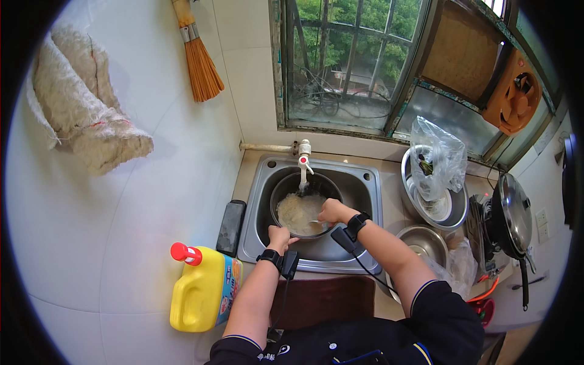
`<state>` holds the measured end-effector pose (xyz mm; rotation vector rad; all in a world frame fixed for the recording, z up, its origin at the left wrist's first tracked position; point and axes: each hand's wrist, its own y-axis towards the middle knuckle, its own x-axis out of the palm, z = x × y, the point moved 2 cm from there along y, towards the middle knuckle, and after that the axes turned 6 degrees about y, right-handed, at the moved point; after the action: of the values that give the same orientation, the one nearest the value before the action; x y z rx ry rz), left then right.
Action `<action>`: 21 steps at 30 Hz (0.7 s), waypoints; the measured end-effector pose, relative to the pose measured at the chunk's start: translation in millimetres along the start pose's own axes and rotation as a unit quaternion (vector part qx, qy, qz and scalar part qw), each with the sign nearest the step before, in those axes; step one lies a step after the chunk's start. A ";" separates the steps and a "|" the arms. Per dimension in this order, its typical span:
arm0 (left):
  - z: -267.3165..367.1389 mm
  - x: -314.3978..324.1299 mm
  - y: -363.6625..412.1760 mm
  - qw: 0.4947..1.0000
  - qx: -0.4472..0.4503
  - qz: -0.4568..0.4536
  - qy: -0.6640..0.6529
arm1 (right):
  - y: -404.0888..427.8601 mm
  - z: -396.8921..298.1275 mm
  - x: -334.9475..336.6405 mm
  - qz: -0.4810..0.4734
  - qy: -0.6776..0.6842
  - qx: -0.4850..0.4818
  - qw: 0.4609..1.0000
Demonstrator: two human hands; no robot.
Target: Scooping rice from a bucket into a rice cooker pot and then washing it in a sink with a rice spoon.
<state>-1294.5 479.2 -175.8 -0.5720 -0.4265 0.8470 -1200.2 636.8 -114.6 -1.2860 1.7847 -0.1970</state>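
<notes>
A dark round pot (275, 200) stands in the stainless steel sink (377, 200). It holds cloudy water and a pale, grainy mass that looks like rice (292, 211). My left hand (278, 238) grips the near left rim of the pot. In my right hand (336, 212) is a metal spoon (315, 222), its lower end in the pale contents at the pot's right side; my fingers hide part of it. Directly above the pot, a white tap (304, 159) with a red-dotted lever lets water run into it.
A yellow jug (196, 292) with a red cap and a dark oblong block (231, 228) are left of the sink. Metal bowls (433, 219), a plastic bag (438, 155) and a lidded pan (511, 214) on a stove are at right. A dark red mat (328, 301) lies in front.
</notes>
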 end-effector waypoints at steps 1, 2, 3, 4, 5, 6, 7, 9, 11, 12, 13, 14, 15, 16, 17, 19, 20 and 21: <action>-1.7 -0.4 2.4 1.000 0.000 0.002 0.001 | 0.7 -5.4 4.9 -0.001 0.001 -0.001 1.000; -4.3 -2.1 6.4 1.000 0.001 0.014 0.010 | 1.8 -9.8 9.9 0.017 0.068 -0.017 0.997; -6.3 -5.8 6.0 0.999 0.004 0.027 0.019 | 1.1 -14.5 16.3 0.035 0.135 -0.033 0.990; -4.7 -2.3 4.3 0.999 0.004 0.024 0.022 | 10.3 -8.8 20.3 0.014 0.176 -0.016 0.984; -3.3 1.3 1.8 1.000 0.008 0.009 0.017 | 22.4 -1.6 28.3 0.017 0.179 -0.015 0.984; -1.3 5.3 1.2 1.000 0.013 -0.005 0.010 | 37.8 5.5 36.2 0.074 0.158 -0.071 0.982; -2.4 3.2 3.2 1.000 0.014 0.000 0.009 | 41.9 -1.8 41.6 0.125 0.135 -0.129 0.974; -7.1 -1.5 7.1 0.998 0.034 -0.050 -0.014 | 44.8 -9.8 44.1 0.194 0.063 -0.170 0.964; -2.8 -1.0 0.5 0.999 0.005 -0.027 0.040 | 42.1 -12.3 29.1 0.244 -0.162 -0.173 0.940; -0.4 1.8 -1.4 0.999 0.015 -0.008 0.028 | 35.9 -13.9 17.8 0.226 -0.175 -0.155 0.946; 1.3 3.6 -3.4 1.000 0.026 0.010 0.015 | 38.8 -7.4 11.3 0.202 -0.208 -0.144 0.946; 2.5 2.3 -5.2 1.000 0.022 -0.014 0.009 | 34.5 -2.7 7.0 0.181 -0.210 -0.148 0.949; 3.3 -0.6 -4.7 1.000 0.021 -0.016 0.006 | 26.9 -2.0 3.5 0.159 -0.212 -0.152 0.952; 3.9 -3.1 -3.9 0.999 0.007 -0.027 0.019 | 20.6 -2.0 1.3 0.113 -0.235 -0.151 0.954; 3.4 -4.5 -3.5 0.999 -0.008 -0.038 0.033 | 13.7 -2.7 0.5 0.111 -0.238 -0.149 0.953; -3.8 -7.3 4.8 0.999 0.004 -0.032 0.018 | 1.1 -6.3 8.6 0.007 -0.210 -0.158 0.965; -8.2 -9.3 7.9 1.000 0.012 -0.012 0.019 | -4.0 -9.0 15.6 0.010 -0.202 -0.193 0.960; -7.5 -6.3 7.0 1.000 0.020 0.003 0.024 | -6.7 -8.2 21.6 0.011 -0.187 -0.198 0.962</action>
<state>-1298.1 475.7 -186.8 -0.5557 -0.3646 0.8434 -1202.8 613.1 -118.1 -1.4645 1.5523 0.4136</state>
